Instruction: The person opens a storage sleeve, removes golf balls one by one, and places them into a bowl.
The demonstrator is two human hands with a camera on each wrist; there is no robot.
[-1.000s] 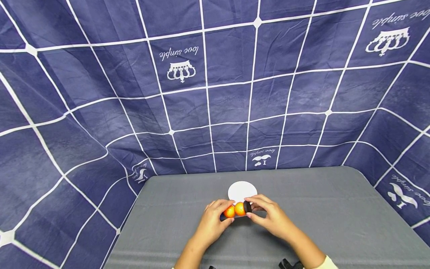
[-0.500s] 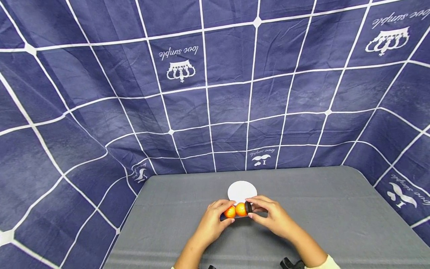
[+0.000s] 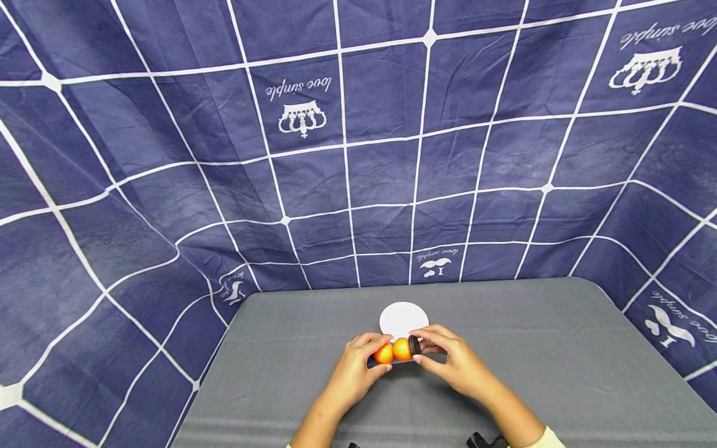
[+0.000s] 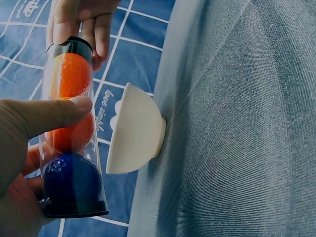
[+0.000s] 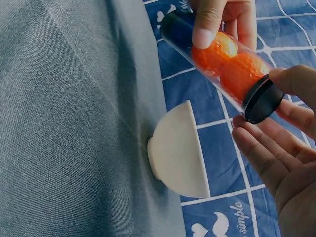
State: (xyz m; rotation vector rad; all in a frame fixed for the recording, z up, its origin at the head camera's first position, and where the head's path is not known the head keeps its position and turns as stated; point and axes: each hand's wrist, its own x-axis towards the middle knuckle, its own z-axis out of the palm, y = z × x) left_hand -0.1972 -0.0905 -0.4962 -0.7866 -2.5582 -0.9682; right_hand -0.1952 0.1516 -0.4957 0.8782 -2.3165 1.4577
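The left hand (image 3: 354, 366) curls fingers and thumb round a clear tube (image 4: 74, 136) containing two orange balls (image 5: 242, 76) and a blue ball (image 4: 72, 177), while the right hand (image 3: 456, 361), partly curled, pinches the black cap (image 5: 263, 100) at the tube's end. The tube is held crosswise, cap toward the right edge of the grey surface (image 3: 297, 336), just beside a white bowl (image 4: 140, 128) that stands closer to the far edge.

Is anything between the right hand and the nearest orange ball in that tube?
Yes: the black cap, held by the right hand, covers one end of the clear tube, whose wall surrounds that orange ball.
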